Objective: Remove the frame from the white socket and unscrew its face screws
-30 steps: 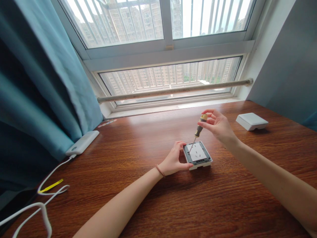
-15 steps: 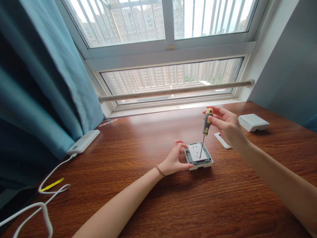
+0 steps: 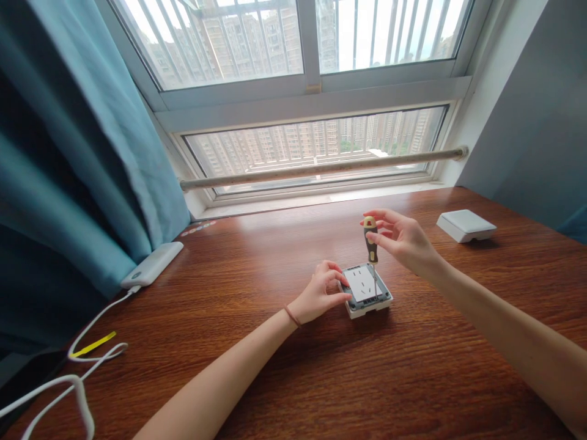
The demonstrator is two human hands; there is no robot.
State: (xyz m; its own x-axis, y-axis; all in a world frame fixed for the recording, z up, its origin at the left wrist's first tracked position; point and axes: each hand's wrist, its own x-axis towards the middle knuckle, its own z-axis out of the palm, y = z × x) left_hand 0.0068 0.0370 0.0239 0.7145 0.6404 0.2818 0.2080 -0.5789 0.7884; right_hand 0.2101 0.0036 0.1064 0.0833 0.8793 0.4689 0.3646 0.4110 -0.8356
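A square wall socket [image 3: 364,289] with a white face and grey frame lies on the wooden desk [image 3: 321,366]. My left hand [image 3: 318,296] grips its left edge with curled fingers. My right hand [image 3: 403,241] pinches the yellow-and-black handle of a small screwdriver [image 3: 370,244], held nearly upright. The screwdriver's thin shaft points down onto the right side of the socket.
A white cover plate [image 3: 465,225] lies at the far right of the desk. A white power bank [image 3: 153,264] sits at the left by the teal curtain [image 3: 68,153], with white cables [image 3: 82,366] trailing forward. The window [image 3: 312,146] runs along the desk's far edge.
My right hand moved the screwdriver from the socket's left corner to its right side and stood it nearly upright. The left hand stayed on the socket's left edge.
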